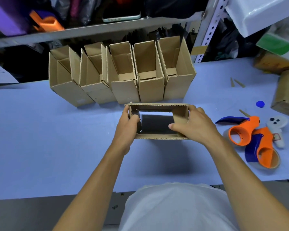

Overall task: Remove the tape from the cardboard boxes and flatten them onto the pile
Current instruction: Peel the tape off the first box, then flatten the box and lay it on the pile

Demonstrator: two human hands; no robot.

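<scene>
both hands hold one cardboard box [158, 106] above the middle of the blue desk [57, 139], and looking down through it the desk shows, so its ends appear open already, which suits collapsing it. the left hand [127, 129] grips the short wall at nine o'clock, fingers curled inside; the right hand [190, 124] grips the wall at three o'clock, thumb inside. holding opposite ends probably lets the person skew the tube flat. at twelve o'clock a row of open boxes [123, 77] stands waiting against the shelf [90, 31]. at three o'clock two orange tape dispensers [250, 137] lie aside. no flattened pile is visible.
</scene>
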